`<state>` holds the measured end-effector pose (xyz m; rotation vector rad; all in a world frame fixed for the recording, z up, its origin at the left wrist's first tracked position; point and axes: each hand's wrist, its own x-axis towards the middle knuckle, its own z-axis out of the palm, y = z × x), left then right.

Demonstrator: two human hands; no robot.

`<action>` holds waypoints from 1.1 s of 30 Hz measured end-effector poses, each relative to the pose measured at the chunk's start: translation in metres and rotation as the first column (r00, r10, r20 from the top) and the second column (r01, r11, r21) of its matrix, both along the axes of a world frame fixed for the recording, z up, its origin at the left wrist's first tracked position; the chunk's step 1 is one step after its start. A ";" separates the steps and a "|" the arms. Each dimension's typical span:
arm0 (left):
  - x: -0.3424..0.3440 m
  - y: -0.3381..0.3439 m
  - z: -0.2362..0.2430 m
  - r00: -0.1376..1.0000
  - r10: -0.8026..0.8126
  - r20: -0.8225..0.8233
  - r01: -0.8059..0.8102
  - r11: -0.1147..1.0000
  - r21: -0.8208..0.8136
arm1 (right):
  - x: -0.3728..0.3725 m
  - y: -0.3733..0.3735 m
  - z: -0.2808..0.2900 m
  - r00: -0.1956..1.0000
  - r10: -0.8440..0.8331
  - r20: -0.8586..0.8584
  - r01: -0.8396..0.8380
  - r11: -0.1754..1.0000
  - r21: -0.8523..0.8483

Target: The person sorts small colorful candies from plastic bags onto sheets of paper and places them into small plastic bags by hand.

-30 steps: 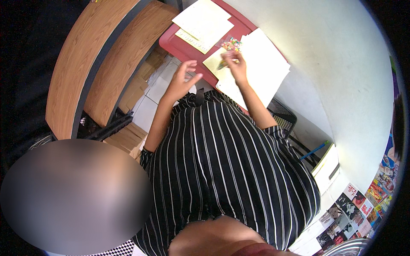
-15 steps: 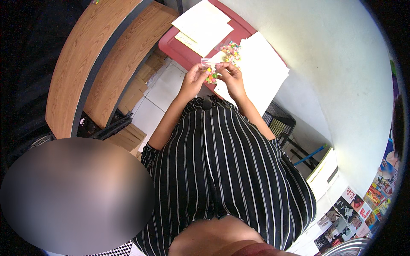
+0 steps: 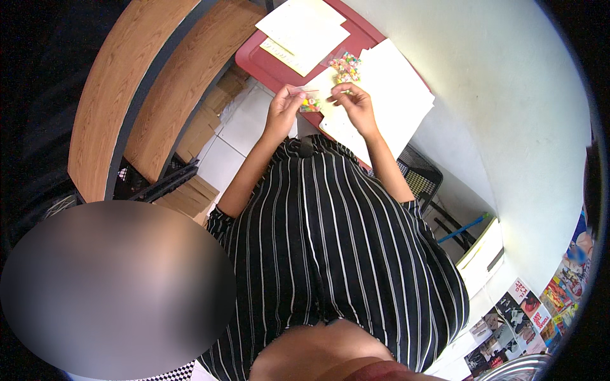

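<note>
My left hand [image 3: 284,111] is closed on a small clear bag [image 3: 309,105] with several coloured pieces inside, over the near edge of the red table [image 3: 256,61]. Just right of it, my right hand [image 3: 357,109] has its fingers curled in over the white sheets [image 3: 400,101]; I cannot make out what, if anything, is between them. Beyond my hands a pile of small bags of coloured pieces [image 3: 345,66] lies on the sheets. More paper [image 3: 302,25] lies at the table's far left.
Wooden shelves [image 3: 121,82] on a dark frame stand left, with cardboard [image 3: 194,133] beneath. A white wall [image 3: 508,108] curves along the right, with a black mesh object [image 3: 419,171] under the table's right side. A blurred oval hides the lower left.
My left hand went from open to closed on the bag, which my right hand held first. Both then gripped it; now my right hand has drawn slightly away to the right.
</note>
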<state>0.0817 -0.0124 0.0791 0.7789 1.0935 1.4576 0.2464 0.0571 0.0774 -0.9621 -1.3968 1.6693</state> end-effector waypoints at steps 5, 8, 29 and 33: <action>-0.013 -0.008 0.003 0.992 0.070 0.104 -0.049 0.980 -0.194 | 0.047 0.002 -0.041 0.709 -0.018 0.705 -0.406 0.806 0.430; -0.017 -0.010 0.002 0.994 0.055 0.098 -0.032 0.976 -0.216 | 0.057 -0.007 -0.060 0.606 0.032 0.795 -0.520 0.772 0.365; -0.017 -0.008 -0.014 0.999 0.017 0.047 -0.005 0.972 -0.235 | 0.059 0.000 -0.070 0.476 0.085 0.875 -0.700 0.640 0.318; -0.019 -0.006 -0.014 1.000 -0.024 -0.001 0.022 0.968 -0.251 | 0.061 0.004 -0.071 0.437 0.133 0.890 -0.734 0.625 0.267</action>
